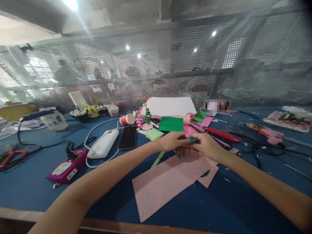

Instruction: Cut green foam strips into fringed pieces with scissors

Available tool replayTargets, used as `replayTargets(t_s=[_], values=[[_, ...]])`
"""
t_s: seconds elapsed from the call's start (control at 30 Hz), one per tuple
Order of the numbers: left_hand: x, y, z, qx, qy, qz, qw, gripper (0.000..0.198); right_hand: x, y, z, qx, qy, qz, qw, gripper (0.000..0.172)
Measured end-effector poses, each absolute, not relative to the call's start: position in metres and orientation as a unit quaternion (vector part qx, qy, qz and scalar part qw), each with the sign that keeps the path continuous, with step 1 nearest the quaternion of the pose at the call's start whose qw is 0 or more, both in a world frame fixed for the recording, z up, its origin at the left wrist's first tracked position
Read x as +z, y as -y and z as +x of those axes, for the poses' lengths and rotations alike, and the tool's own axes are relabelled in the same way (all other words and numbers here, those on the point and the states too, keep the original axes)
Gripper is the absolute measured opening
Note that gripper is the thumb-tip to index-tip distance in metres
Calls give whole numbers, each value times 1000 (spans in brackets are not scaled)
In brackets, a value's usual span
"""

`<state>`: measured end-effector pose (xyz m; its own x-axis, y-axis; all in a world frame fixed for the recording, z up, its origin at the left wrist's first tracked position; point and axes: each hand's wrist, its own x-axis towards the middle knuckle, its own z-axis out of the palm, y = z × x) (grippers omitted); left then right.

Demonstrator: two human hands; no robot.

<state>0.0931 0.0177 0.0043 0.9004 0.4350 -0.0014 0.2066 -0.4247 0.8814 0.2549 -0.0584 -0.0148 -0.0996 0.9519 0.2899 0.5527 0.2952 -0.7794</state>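
My left hand [173,140] and my right hand [204,144] meet above the pink sheets, fingertips almost touching. Between them is a small teal-green strip [193,140], like a bit of paper or felt, with both hands' fingers closed on it. Part of it is hidden by the fingers. Below the hands a large pale pink sheet [161,182] lies aslant on the blue table. A smaller pink piece with a cut-out [211,177] lies partly under its right side. A light green strip [157,160] rests left of the hands, and a dark green sheet [171,124] lies just behind them.
To the left are a black phone [127,137], a white power bank [103,144] and a purple power strip [67,166] with cables. A red-handled cutter [223,134] and a pink glue gun [271,135] lie right. White board [172,106] and perforated metal screen stand behind.
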Motion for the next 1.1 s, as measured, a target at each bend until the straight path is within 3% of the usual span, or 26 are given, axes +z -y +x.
replayTargets(t_s=[0.13,0.37,0.5,0.73,1.1], values=[[5,-16,93,57,-187,821,536,42,-14,62,253,246,701,-533,405,18],[1,-22,97,171,-178,803,542,45,-20,58,253,307,653,-471,508,49],[-3,-26,99,224,-210,802,513,43,-19,57,254,306,635,-481,521,42],[0,-25,98,257,-187,784,533,40,-20,58,253,287,674,-507,454,34],[1,-19,98,267,-199,800,498,35,-15,64,248,219,700,-494,467,36]])
